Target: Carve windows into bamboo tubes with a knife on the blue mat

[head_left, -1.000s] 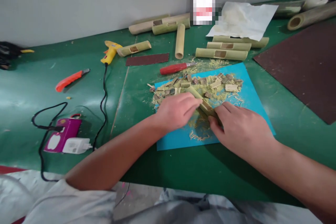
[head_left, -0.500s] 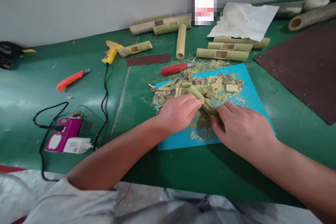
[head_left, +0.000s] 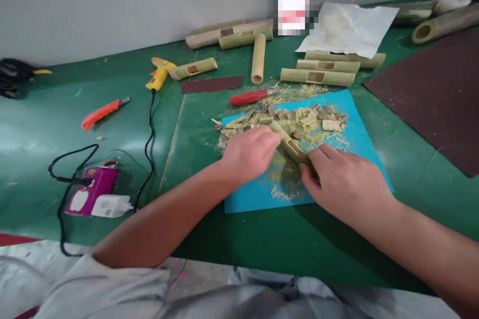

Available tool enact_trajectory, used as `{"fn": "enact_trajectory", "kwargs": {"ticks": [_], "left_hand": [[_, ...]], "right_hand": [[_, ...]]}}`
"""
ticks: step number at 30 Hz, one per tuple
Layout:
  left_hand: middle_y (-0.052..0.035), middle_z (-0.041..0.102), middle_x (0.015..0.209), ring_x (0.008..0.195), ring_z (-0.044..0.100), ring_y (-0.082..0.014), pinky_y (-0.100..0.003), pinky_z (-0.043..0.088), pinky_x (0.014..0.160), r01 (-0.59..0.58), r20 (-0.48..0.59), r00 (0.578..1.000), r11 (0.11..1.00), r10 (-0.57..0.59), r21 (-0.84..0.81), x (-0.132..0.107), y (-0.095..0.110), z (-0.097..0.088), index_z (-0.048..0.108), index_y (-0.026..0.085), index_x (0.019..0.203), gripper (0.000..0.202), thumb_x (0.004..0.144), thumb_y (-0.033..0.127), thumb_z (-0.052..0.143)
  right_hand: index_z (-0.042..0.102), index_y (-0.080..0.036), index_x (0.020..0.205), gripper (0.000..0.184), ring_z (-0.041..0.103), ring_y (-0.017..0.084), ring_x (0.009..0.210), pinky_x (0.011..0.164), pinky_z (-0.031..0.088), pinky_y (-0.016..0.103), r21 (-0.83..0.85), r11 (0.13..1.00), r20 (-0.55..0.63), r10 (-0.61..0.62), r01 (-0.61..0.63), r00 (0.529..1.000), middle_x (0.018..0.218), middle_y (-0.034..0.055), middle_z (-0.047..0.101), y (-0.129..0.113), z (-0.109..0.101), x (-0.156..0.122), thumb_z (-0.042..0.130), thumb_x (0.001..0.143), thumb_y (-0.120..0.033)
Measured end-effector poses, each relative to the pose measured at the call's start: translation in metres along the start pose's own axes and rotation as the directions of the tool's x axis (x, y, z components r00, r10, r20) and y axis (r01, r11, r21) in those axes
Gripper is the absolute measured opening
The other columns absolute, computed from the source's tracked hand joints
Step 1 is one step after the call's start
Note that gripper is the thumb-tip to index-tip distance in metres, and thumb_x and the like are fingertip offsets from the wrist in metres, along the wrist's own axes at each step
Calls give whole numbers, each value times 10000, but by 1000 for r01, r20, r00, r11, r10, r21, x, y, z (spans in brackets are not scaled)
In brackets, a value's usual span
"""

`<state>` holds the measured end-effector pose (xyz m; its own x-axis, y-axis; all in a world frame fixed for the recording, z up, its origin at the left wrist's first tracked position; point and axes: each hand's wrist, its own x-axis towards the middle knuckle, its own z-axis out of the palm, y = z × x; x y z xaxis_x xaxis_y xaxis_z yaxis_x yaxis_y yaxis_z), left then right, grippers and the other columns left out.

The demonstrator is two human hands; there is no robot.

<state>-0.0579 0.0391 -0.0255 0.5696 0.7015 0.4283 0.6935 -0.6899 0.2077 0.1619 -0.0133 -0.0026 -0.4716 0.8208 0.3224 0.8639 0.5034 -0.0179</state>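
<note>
A short green bamboo tube (head_left: 283, 138) with a rectangular notch cut in its side slants over a blue sheet (head_left: 243, 202). Around its lower right end, the thumb and fingers of my right hand (head_left: 346, 182) are closed. My left hand (head_left: 250, 152) has its fingers curled at the tube's upper left end, beside the notch; its fingertips are partly hidden. Bamboo chips (head_left: 331, 125) and pale shavings (head_left: 284, 193) lie scattered on the sheet. Just behind the sheet rests a red-handled cutting tool (head_left: 249, 97).
Notched bamboo tubes (head_left: 318, 77) lie at the back, near white paper (head_left: 348, 27). A yellow glue gun (head_left: 160, 74), an orange utility knife (head_left: 101, 113) and a purple power strip (head_left: 92, 192) with cords are on the left. Brown sheets (head_left: 437, 94) lie right and behind.
My left hand has slid left and up along the bamboo tube, from the notch toward its far end, uncovering the notch. The right hand stays in place on the tube.
</note>
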Motion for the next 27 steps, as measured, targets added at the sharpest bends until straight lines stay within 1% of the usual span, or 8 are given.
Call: {"fn": "enact_trajectory", "kwargs": {"ticks": [2,7,11,15,16,20,24,27], "left_hand": [[-55,758,930,822,716,-159,-252,554,713,-57,26,998,998,58,-40,-1,0,1,724,162,1102,273,1055,257,472],[-65,761,955,870,724,-181,-284,569,770,79,-48,996,997,-80,-23,1,-8,1,730,155,1060,219,1027,228,526],[-66,762,980,883,727,-174,-279,575,781,11,13,1000,997,-10,-70,1,-12,0,722,166,1108,241,1039,256,510],[-66,759,952,866,724,-181,-289,573,780,87,-40,995,996,-88,-35,1,-10,-1,730,158,1071,222,1025,229,524],[-69,760,952,865,725,-185,-290,573,777,83,-41,996,996,-85,-38,1,-9,-1,730,152,1073,220,1023,223,528],[-69,764,968,875,731,-180,-272,571,759,-21,29,999,994,25,-103,0,-3,0,720,150,1115,247,1044,251,506],[-71,762,969,884,725,-185,-288,571,777,71,-17,997,997,-72,-29,1,-2,0,726,161,1079,250,1041,252,496],[-63,761,948,859,721,-169,-265,567,755,-15,45,999,998,17,-60,1,-1,-1,725,173,1105,280,1054,276,470]], "right_hand": [[600,-191,675,283,450,153,500,521,208,321,-1,1000,9,2,-2,1000,630,35,590,0,0,0,490,933,-228],[612,-186,693,269,449,150,514,531,202,319,-5,1000,22,16,-16,1000,636,38,593,-1,0,0,492,928,-238],[618,-185,706,253,454,152,518,530,193,317,6,1000,65,30,-30,997,657,45,607,-2,-1,0,499,921,-246],[613,-186,703,248,456,153,512,521,195,316,10,1000,36,17,-18,999,647,38,598,-1,-1,-1,514,917,-262],[610,-186,698,244,459,154,507,518,197,317,9,1000,24,13,-13,1000,641,36,595,0,-1,-1,520,914,-256],[605,-187,692,229,475,157,499,515,208,321,3,1000,16,9,-9,1000,635,33,596,0,0,-1,531,906,-227],[603,-189,698,224,484,157,506,516,210,321,5,1000,20,18,-18,1000,642,32,601,0,-1,0,535,908,-230],[607,-188,699,225,486,159,510,519,210,322,8,1000,51,13,-14,999,649,36,606,-1,-1,0,537,909,-232]]}}
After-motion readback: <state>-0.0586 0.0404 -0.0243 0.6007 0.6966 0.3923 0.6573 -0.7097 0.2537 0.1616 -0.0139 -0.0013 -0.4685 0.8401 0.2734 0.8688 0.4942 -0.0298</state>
